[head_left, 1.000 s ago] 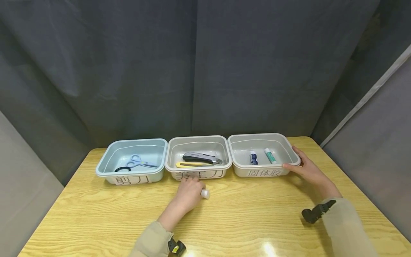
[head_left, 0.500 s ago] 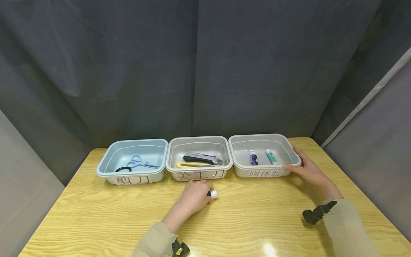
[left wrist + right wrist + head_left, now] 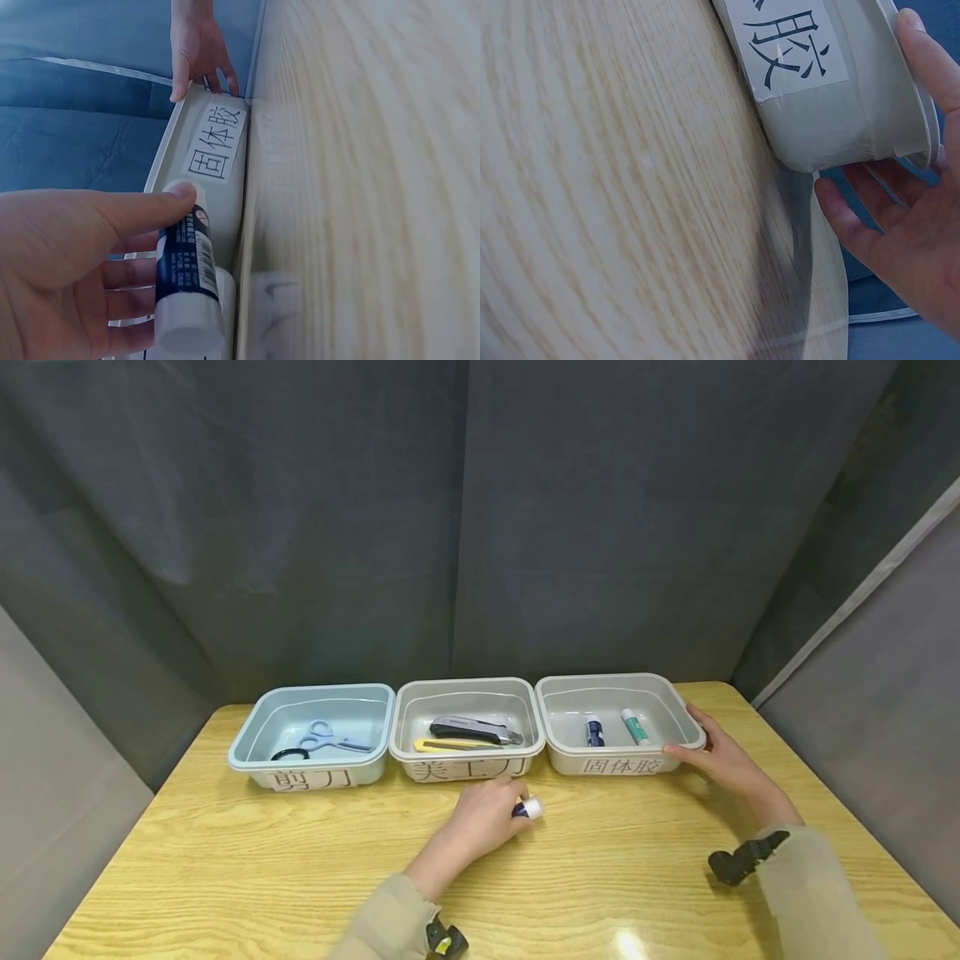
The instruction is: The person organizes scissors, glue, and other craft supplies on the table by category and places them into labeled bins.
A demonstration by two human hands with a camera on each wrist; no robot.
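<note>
My left hand [image 3: 486, 817] holds a dark blue glue stick [image 3: 181, 262] with white ends between thumb and fingers, in front of the middle basin. In the left wrist view the thumb lies along its upper end and the curled fingers are behind it. My right hand [image 3: 723, 764] grips the right end of the right-hand grey basin [image 3: 832, 127], thumb at the rim and fingers around the side. Inside that basin lie another blue glue stick [image 3: 595, 732] and a green glue stick [image 3: 634, 727]. Its front label reads 固体胶.
The middle grey basin [image 3: 467, 686] contains a black-grey utility knife [image 3: 474, 729] and a yellow utility knife [image 3: 453, 745]. At left, a light blue basin [image 3: 251, 735] holds blue scissors [image 3: 330, 739] and a black-handled item [image 3: 290, 753]. Dark curtains [image 3: 337, 527] stand behind the wooden table [image 3: 300, 860].
My left hand has moved to the right along the front of the middle basin with the glue stick, which now shows more of its blue body. The right hand stays on its basin.
</note>
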